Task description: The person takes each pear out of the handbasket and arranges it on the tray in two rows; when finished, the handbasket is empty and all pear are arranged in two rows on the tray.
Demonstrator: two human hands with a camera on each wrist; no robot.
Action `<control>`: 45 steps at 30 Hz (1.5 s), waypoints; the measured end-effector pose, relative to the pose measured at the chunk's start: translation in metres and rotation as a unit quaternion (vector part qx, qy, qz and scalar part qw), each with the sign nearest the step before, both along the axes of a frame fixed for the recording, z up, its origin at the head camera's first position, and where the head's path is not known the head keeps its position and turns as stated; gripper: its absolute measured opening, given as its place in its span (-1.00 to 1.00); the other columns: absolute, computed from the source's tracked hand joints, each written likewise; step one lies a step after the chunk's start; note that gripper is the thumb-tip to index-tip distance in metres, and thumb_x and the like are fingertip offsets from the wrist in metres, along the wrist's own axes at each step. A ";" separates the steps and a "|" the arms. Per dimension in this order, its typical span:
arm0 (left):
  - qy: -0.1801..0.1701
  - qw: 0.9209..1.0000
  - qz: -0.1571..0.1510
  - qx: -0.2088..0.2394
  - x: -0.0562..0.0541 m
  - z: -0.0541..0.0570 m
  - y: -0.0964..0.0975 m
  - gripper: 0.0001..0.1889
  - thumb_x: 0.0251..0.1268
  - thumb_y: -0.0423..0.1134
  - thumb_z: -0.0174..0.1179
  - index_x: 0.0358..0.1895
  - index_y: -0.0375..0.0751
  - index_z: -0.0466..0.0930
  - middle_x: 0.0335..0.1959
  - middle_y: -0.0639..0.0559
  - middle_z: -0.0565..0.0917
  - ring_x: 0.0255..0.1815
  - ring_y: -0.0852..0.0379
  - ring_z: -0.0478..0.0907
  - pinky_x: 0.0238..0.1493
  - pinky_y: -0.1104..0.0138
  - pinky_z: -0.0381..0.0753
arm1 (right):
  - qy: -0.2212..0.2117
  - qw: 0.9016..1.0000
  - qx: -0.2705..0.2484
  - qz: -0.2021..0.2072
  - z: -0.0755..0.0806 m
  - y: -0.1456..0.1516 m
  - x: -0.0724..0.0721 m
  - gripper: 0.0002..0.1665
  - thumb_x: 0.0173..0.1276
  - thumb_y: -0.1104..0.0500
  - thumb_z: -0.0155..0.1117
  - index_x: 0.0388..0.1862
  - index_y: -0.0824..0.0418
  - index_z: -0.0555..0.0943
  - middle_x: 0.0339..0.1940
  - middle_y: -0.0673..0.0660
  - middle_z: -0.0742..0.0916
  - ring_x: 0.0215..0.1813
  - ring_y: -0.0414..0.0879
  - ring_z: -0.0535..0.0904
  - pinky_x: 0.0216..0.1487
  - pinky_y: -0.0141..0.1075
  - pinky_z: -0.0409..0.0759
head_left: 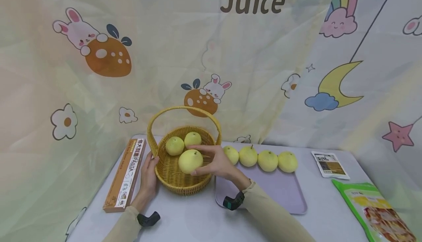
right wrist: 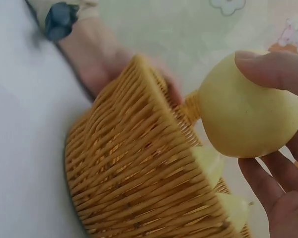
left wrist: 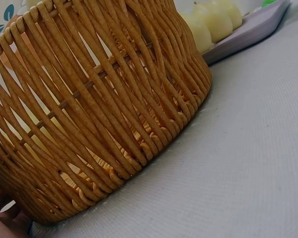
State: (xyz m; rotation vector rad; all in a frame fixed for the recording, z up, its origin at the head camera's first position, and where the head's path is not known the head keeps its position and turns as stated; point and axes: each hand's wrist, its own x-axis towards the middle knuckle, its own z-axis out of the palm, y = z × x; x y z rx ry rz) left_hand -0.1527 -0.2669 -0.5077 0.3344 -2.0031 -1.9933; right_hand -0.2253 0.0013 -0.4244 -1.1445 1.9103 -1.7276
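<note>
My right hand (head_left: 215, 161) grips a round yellow pear (head_left: 191, 161) over the wicker basket (head_left: 182, 190), thumb on one side and fingers on the other. In the right wrist view the held pear (right wrist: 251, 111) is above the rim. With my left hand (head_left: 149, 176) I hold the basket's left side, close to the foot of its arched handle (head_left: 184, 107); the right wrist view has its fingers over the rim. Two other pears, a left one (head_left: 174, 146) and a right one (head_left: 192, 139), lie inside toward the back.
Right of the basket, a lilac tray (head_left: 280, 194) carries a row of several pears (head_left: 267, 161) along its back edge. A pasta box (head_left: 125, 176) lies at the left. Toward the right edge are a small white packet (head_left: 329, 165) and a green-edged food bag (head_left: 376, 209). A printed curtain hangs behind.
</note>
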 end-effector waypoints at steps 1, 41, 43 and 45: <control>-0.002 1.000 -0.001 -0.001 0.000 0.000 0.000 -0.39 0.76 0.01 -0.21 0.75 0.13 0.04 0.74 0.01 0.16 0.73 -0.06 0.15 0.75 0.01 0.10 | -0.004 1.000 -0.004 0.004 0.002 0.001 0.001 -0.10 0.09 0.30 0.71 0.47 0.12 0.61 0.45 0.09 0.68 0.39 -0.04 0.65 0.43 0.16 0.61; -0.009 1.000 0.005 -0.008 -0.001 0.000 0.000 -0.38 0.76 0.06 -0.22 0.75 0.16 0.00 0.74 0.02 0.17 0.72 -0.05 0.17 0.75 0.03 0.11 | 0.049 0.991 0.004 -0.127 -0.003 0.107 0.004 -0.13 -0.02 0.29 0.79 0.35 0.25 0.69 0.36 0.23 0.72 0.38 -0.15 0.66 0.31 -0.25 0.70; -0.009 1.000 0.005 -0.009 -0.001 -0.001 0.000 -0.38 0.76 0.06 -0.22 0.75 0.16 0.00 0.74 0.02 0.17 0.71 -0.05 0.18 0.74 0.03 0.11 | 0.048 0.989 0.011 -0.136 -0.008 0.110 0.003 -0.13 -0.02 0.27 0.80 0.34 0.25 0.68 0.36 0.22 0.72 0.37 -0.14 0.67 0.30 -0.28 0.70; -0.007 1.000 0.006 -0.009 0.000 -0.001 0.001 -0.38 0.76 0.06 -0.22 0.75 0.16 0.02 0.74 0.01 0.18 0.71 -0.06 0.18 0.74 0.02 0.11 | 0.048 0.987 0.021 -0.149 -0.013 0.112 0.003 -0.14 -0.03 0.25 0.81 0.33 0.22 0.70 0.34 0.18 0.74 0.35 -0.15 0.68 0.30 -0.28 0.70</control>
